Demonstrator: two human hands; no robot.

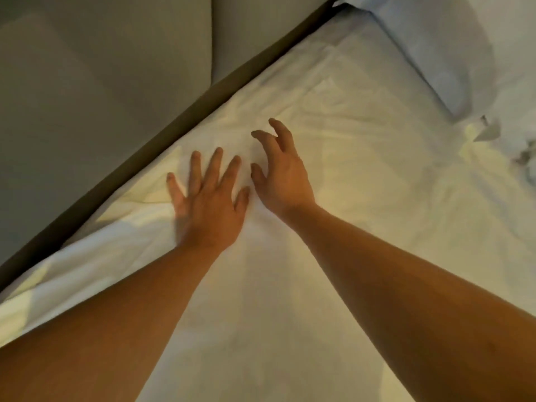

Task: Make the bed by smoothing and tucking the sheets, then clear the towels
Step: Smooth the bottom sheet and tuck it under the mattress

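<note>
Smoothing stage, tucking likely still ahead, no towels identifiable. Left hand (pixel 207 206) flat, fingers spread, pressing white sheet (pixel 333 140) near bed's left edge; right hand (pixel 282 175) just beside, fingers loosely curled, grasping nothing. Sheet thin soft cotton, creased around hands, flatter nearer. Puffy pillow (pixel 441 50) far right. Dark bed frame (pixel 145 146) along edge.

Two hands (pixel 207 210) (pixel 282 175), one sheet (pixel 362 158), one pillow (pixel 429 50).

Head cam, steep look-down, close over sheet (pixel 333 140) beside headboard (pixel 101 97).
</note>
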